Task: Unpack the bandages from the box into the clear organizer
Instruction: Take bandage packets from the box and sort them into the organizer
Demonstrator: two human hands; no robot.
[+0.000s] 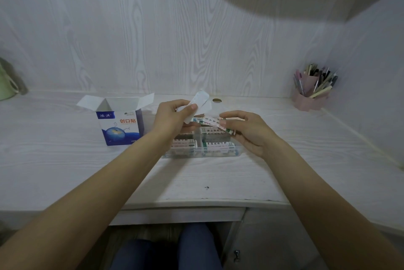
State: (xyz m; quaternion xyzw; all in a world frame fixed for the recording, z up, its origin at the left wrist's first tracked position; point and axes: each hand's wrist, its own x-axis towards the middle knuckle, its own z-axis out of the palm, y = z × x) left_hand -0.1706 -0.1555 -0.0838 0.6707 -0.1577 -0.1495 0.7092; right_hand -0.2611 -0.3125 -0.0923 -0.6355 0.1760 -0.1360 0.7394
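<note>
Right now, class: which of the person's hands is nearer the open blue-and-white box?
The left. The left hand, holding a white paper, sits just right of the box; the right hand, pinching bandages, is farther right, above the clear organizer.

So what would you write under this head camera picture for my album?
Left hand holds white paper, right hand pinches bandages over the organizer, beside the open box.

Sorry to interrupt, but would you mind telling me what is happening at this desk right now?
A person is unpacking bandages at a white desk. The left hand grips a folded white paper, while the right hand pinches a strip of bandages above the clear organizer, which already holds some. The bandage box stands open to the left.
</note>
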